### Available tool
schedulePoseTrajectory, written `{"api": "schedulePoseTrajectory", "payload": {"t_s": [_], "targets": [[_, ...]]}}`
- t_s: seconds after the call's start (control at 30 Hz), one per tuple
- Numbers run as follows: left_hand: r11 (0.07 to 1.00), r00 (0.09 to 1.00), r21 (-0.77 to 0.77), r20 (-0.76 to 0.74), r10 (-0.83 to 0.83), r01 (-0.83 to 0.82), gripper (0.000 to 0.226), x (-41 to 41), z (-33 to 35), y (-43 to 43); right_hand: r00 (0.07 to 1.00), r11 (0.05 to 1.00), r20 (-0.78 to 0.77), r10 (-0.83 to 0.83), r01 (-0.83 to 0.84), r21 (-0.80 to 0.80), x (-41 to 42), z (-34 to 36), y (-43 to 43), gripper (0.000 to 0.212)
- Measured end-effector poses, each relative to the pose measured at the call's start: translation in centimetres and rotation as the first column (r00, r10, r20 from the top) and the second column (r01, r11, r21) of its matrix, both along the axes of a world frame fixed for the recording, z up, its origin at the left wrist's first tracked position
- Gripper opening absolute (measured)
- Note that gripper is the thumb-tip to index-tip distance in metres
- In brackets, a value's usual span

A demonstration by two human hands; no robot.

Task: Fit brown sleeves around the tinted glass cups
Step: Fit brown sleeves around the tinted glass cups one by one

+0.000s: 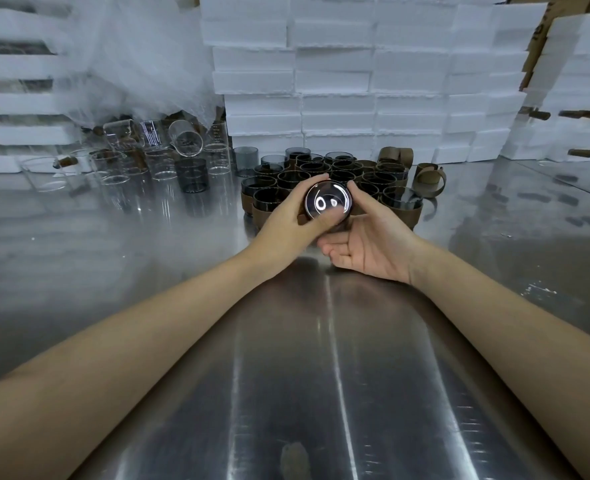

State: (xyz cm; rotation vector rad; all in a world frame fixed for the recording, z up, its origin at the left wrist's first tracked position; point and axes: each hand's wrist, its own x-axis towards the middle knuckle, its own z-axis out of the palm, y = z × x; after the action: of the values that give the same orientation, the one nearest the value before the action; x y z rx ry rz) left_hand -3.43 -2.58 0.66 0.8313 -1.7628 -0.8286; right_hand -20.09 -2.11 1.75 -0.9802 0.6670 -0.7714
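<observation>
A tinted glass cup (327, 201) is held above the steel table with its round base turned toward me. My left hand (291, 221) grips it from the left, thumb across the lower rim of the base, a strip of brown sleeve showing under the fingers. My right hand (368, 237) holds the cup from the right and below, palm up. Just behind stands a cluster of several dark cups wearing brown sleeves (321, 174). Loose brown sleeves (428, 178) lie at the cluster's right and rear.
Clear glass cups and beakers (155, 157) plus a few bare tinted cups (191, 174) crowd the left of the steel table (321, 358). White foam boxes (355, 81) are stacked along the back and sides, with a plastic sheet (141, 64) at the left.
</observation>
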Motion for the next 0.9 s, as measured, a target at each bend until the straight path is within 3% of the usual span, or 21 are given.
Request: {"api": "schedulePoseTrajectory", "payload": {"t_s": [0.2,0.43,0.57,0.67,0.77,0.83,0.9], "targets": [[0.998,0.999,-0.046,0.007,0.031,-0.031,0.027,0.3,0.1,-0.1,1.000,1.000,-0.025,-0.003,0.003,0.017,0.0,0.2,0.1,0.067],[0.990,0.993,-0.079,-0.047,0.112,-0.116,0.034,0.2,0.2,0.3,0.999,0.999,-0.020,0.048,-0.048,-0.015,0.3,0.1,0.4,0.067],[0.946,0.981,-0.264,0.000,0.192,-0.186,0.035,0.4,0.1,0.4,0.999,0.992,-0.040,0.004,-0.009,-0.123,0.6,-0.1,0.7,0.040],[0.877,0.985,-0.460,0.026,0.170,-0.139,0.039,0.3,0.2,0.5,0.990,0.974,0.004,-0.143,0.142,-0.179,0.8,-0.2,0.5,0.029],[0.754,0.943,-0.654,0.283,0.174,0.057,0.040,-0.4,0.1,1.2,0.896,0.835,-0.138,-0.421,0.324,-0.444,0.7,-0.6,-0.3,0.029],[0.706,0.835,-0.688,0.480,0.268,0.169,0.037,-1.0,0.0,1.5,0.740,0.682,-0.285,-0.609,0.306,-0.664,0.7,-0.9,-0.6,0.031],[0.702,0.750,-0.688,0.560,0.352,0.185,0.046,-1.3,0.2,1.8,0.654,0.595,-0.312,-0.689,0.265,-0.759,0.7,-1.0,-0.7,0.034]]}}
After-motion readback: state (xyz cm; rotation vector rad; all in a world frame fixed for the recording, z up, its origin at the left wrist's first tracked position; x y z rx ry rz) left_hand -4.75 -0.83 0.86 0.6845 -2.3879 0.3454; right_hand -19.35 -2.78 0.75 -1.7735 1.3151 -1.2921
